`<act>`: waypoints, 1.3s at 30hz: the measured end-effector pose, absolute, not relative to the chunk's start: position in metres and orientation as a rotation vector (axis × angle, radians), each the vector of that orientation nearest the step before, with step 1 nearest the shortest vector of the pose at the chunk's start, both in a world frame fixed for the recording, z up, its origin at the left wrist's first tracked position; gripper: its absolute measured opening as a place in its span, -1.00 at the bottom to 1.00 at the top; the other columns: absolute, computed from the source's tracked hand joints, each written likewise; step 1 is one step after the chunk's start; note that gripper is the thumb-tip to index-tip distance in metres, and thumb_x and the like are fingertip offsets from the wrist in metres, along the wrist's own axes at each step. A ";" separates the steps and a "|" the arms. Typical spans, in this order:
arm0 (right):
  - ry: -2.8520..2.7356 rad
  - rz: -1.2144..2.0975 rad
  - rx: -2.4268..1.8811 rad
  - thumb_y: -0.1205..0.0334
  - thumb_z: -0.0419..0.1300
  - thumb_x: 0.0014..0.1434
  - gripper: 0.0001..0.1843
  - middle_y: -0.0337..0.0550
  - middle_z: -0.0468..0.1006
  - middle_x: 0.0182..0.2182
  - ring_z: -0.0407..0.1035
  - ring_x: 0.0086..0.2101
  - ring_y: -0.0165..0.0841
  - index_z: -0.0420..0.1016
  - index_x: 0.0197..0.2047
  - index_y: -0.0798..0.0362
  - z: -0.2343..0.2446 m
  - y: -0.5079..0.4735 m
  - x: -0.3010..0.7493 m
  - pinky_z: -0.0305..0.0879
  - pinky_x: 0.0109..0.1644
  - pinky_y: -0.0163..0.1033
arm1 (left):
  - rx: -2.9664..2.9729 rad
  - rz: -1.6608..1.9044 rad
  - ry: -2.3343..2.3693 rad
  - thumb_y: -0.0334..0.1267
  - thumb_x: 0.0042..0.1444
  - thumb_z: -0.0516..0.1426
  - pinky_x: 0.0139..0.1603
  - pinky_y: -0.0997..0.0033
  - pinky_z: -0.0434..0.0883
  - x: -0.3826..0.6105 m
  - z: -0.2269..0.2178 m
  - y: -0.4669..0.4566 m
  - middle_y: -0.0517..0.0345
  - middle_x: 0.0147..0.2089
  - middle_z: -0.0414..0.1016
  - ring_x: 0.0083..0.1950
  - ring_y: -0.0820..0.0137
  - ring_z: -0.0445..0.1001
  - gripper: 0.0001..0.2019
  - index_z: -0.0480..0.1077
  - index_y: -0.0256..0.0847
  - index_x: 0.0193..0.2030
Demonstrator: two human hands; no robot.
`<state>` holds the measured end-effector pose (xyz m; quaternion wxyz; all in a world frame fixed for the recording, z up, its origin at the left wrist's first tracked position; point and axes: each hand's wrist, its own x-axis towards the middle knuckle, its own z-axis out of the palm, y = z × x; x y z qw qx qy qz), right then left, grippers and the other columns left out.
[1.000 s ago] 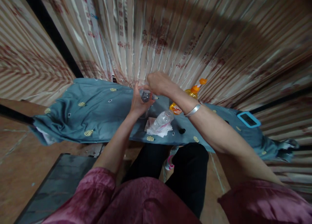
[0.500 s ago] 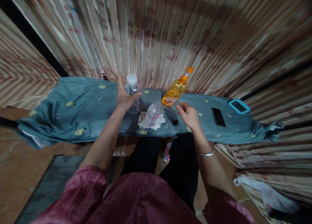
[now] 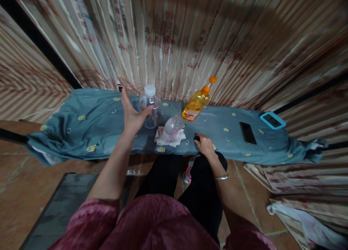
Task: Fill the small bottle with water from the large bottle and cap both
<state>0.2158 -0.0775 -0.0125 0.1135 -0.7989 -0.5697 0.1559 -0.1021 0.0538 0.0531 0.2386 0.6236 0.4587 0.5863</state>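
Note:
A clear plastic bottle with a white cap [image 3: 149,105] stands upright on the blue patterned cloth [image 3: 95,126]. My left hand [image 3: 132,115] is just left of it, fingers spread and apart from the bottle, holding nothing. A second clear bottle [image 3: 172,126] lies on its side on a white tissue [image 3: 174,137]. My right hand [image 3: 203,144] rests at the cloth's near edge, fingers curled over a small black cap [image 3: 196,137]. Whether it grips the cap I cannot make out.
An orange pump bottle [image 3: 196,103] leans behind the lying bottle. A black phone [image 3: 247,132] and a blue-framed device [image 3: 272,120] lie to the right. Striped curtains hang behind. A dark mat [image 3: 62,203] lies on the floor at left.
My left hand has let go of the capped bottle and opened. My right hand has come down from the bottle's top to the black cap near the front edge.

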 end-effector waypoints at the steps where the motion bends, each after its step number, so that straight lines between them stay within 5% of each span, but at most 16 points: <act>1: -1.657 0.462 -2.326 0.08 0.27 0.37 -0.61 -0.03 0.51 0.14 0.50 0.02 -0.17 0.45 0.19 0.03 -0.012 -0.078 0.216 0.50 0.07 0.06 | 1.682 1.641 1.276 -0.01 -0.03 0.44 0.52 -0.12 0.15 -0.104 0.051 0.040 -0.11 0.61 -0.11 0.60 0.02 -0.03 0.10 -0.11 -0.03 0.52; 8: -1.699 0.460 -1.943 0.08 0.24 0.40 -0.65 -0.08 0.59 -0.02 0.55 -0.15 -0.27 0.46 0.15 0.07 0.040 -0.074 0.204 0.55 -0.06 -0.04 | 1.671 1.465 1.132 -0.01 0.18 0.31 0.40 -0.10 0.33 -0.072 0.000 -0.048 -0.16 0.37 0.35 0.41 0.04 0.36 -0.25 0.13 -0.09 0.43; 13: -2.006 0.424 -1.599 0.23 0.23 0.35 -0.64 -0.13 0.65 -0.05 0.56 -0.16 -0.33 0.43 0.18 0.03 0.119 -0.055 0.165 0.46 0.01 -0.21 | 1.637 1.348 1.041 -0.13 -0.02 0.41 0.53 -0.14 0.12 -0.024 -0.013 -0.040 -0.23 0.51 0.13 0.54 -0.04 0.13 0.01 -0.02 -0.14 0.49; 23: -2.670 0.285 -1.589 0.44 0.23 0.25 -0.66 0.07 0.68 -0.10 0.56 -0.13 -0.17 0.53 0.10 0.19 0.182 -0.026 0.129 0.28 -0.13 -0.23 | 1.657 1.248 1.019 -0.31 0.09 0.26 0.41 -0.06 0.30 -0.016 -0.012 -0.026 -0.18 0.35 0.37 0.35 0.04 0.41 -0.11 -0.09 -0.21 0.50; 28: -2.772 0.123 -1.756 0.27 0.22 0.35 -0.78 0.20 0.69 -0.22 0.60 -0.18 -0.06 0.57 -0.05 0.25 0.185 -0.021 0.115 0.23 -0.24 -0.21 | 1.679 1.269 1.010 -0.24 0.13 0.27 0.43 -0.04 0.29 -0.014 -0.018 -0.023 -0.20 0.41 0.30 0.39 0.02 0.37 -0.11 -0.10 -0.18 0.51; 31: -2.750 0.023 -1.858 0.12 0.14 0.43 -0.65 0.27 0.68 -0.26 0.60 -0.17 0.00 0.59 -0.13 0.26 0.184 -0.019 0.108 0.27 -0.21 -0.17 | 1.706 1.298 0.992 -0.19 0.15 0.27 0.46 -0.04 0.24 -0.014 -0.021 -0.022 -0.23 0.48 0.19 0.46 0.00 0.27 -0.12 -0.09 -0.18 0.51; 36: -2.786 0.039 -1.812 -0.03 0.20 0.39 -0.46 0.31 0.66 -0.09 0.58 -0.05 0.08 0.47 0.16 0.32 0.190 -0.021 0.112 0.35 -0.12 -0.11 | 1.706 1.293 0.967 -0.16 0.16 0.27 0.45 -0.07 0.24 -0.015 -0.022 -0.023 -0.24 0.46 0.23 0.44 0.01 0.31 -0.10 -0.14 -0.18 0.53; 39: -2.875 0.141 -1.671 0.23 0.30 0.32 -0.44 0.14 0.60 0.12 0.51 0.10 -0.08 0.34 0.31 0.19 0.195 -0.024 0.119 0.32 -0.01 -0.23 | 1.691 1.291 0.968 -0.16 0.16 0.27 0.44 -0.09 0.25 -0.015 -0.022 -0.024 -0.23 0.45 0.26 0.41 0.00 0.34 -0.10 -0.13 -0.17 0.53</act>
